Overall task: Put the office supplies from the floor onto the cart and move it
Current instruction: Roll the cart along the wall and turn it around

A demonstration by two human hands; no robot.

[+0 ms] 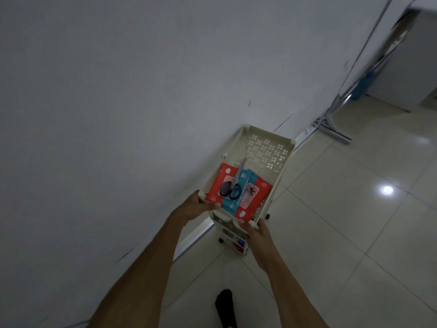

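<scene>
Grip: left hand (197,205) and right hand (256,233) clamped the cart (282,172) near rim | Load: scissors (233,185) lay on wipes packs (246,195) in top tray | Step: looked like moving stage | Next: steady push along wall (118,102), wheels straight.

The scene is dim and grey-blue, with the wall (118,91) in flat shadow. A ceiling light shows as a small bright glare spot on the glossy floor tiles (387,190), with a fainter one further back. The wide lens bends lines near the edges, and the far right corner is soft and smeared.
</scene>
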